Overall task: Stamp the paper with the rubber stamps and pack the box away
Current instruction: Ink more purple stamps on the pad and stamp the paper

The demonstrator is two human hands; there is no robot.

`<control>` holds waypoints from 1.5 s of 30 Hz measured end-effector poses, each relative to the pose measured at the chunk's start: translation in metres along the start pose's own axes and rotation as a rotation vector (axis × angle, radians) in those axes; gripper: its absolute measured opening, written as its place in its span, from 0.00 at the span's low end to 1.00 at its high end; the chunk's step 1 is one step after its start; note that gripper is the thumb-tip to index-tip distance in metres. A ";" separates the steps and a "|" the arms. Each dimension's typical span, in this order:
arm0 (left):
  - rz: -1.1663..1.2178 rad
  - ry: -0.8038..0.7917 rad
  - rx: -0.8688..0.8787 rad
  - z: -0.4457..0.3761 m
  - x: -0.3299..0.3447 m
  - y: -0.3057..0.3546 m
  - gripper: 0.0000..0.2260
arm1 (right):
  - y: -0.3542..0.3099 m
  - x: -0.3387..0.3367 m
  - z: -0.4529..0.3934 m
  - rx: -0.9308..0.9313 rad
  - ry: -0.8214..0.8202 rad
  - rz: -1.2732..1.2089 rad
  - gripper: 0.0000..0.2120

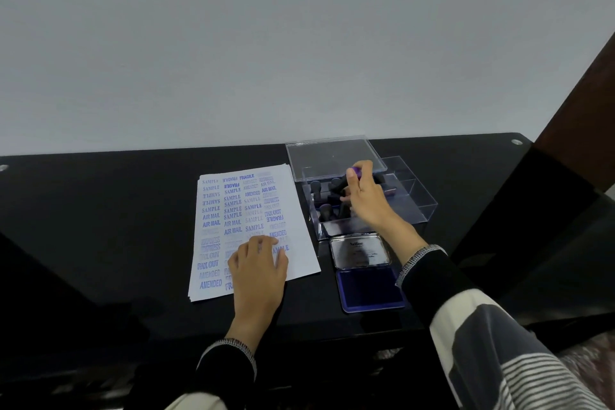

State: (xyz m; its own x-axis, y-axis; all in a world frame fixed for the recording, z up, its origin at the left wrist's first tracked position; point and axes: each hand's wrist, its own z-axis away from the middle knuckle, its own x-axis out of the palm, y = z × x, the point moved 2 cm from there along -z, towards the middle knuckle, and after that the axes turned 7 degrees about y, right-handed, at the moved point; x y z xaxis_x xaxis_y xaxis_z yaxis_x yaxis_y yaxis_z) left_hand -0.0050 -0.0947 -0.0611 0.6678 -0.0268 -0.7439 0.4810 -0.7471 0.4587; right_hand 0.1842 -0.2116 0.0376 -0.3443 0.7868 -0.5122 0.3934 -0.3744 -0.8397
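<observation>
Over clear box [366,206]: right hand [364,195] grip pinching stamp [356,172]; left hand [259,263] flat on paper [246,210].

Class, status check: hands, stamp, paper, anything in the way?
Left hand flat on paper. Right hand grips stamp over box. Ink pad open. Nothing blocking.

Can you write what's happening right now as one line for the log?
left hand: flat on stamped paper | right hand: holds purple-topped stamp over clear box | ink pad: open
</observation>
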 end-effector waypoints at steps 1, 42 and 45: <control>-0.001 0.000 0.000 0.000 0.000 0.000 0.09 | -0.001 -0.005 -0.001 -0.009 0.028 0.020 0.12; 0.009 -0.020 -0.022 0.000 -0.001 0.001 0.09 | -0.020 0.003 -0.003 0.212 -0.134 0.809 0.18; 0.010 -0.021 -0.023 0.000 -0.001 0.001 0.10 | -0.022 0.001 -0.007 0.192 -0.039 0.761 0.15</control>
State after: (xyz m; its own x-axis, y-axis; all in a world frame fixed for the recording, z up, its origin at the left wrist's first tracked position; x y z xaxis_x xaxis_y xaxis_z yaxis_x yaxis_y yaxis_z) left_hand -0.0056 -0.0952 -0.0601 0.6604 -0.0481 -0.7494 0.4880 -0.7310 0.4770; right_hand 0.1810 -0.1997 0.0568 -0.0701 0.2639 -0.9620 0.3805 -0.8844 -0.2703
